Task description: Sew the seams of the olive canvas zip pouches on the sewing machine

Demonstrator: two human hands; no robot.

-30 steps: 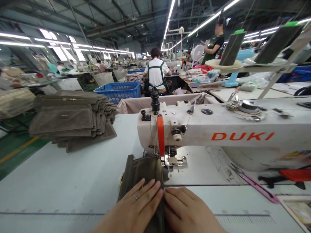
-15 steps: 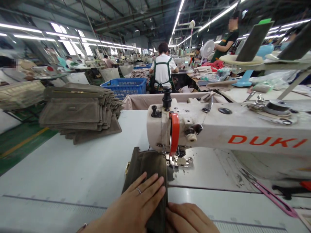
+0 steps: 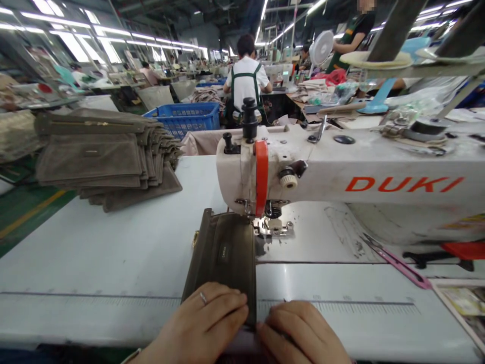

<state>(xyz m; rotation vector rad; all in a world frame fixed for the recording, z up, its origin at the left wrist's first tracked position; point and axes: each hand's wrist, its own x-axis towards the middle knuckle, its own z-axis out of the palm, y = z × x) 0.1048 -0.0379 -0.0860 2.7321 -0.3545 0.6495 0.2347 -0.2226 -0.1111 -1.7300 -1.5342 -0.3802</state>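
Observation:
A dark olive bag piece (image 3: 227, 253) with a small label lies flat on the sewing table, a gold zipper pull at its left edge. Its far right corner sits beside the presser foot (image 3: 273, 227) of the sewing machine (image 3: 322, 172). My left hand (image 3: 206, 318), with a ring, is closed over the near end, fingers bent and pressed together. At the near right corner, my right hand (image 3: 303, 331) has its fingers curled in and pinches the edge; the fingertips are partly hidden.
Similar olive bag pieces (image 3: 94, 156) are stacked at the left. Pink-handled thread snips (image 3: 397, 263) and a black wrench (image 3: 435, 259) lie right. Beyond the table stand a blue crate (image 3: 189, 119) and a seated co-worker (image 3: 246, 81). A printed ruler (image 3: 113, 300) crosses the table front.
My left hand has slid toward me from the middle of the piece, its flat fingers now bent, uncovering the label. My right hand stays by the near right edge. The view has tilted down.

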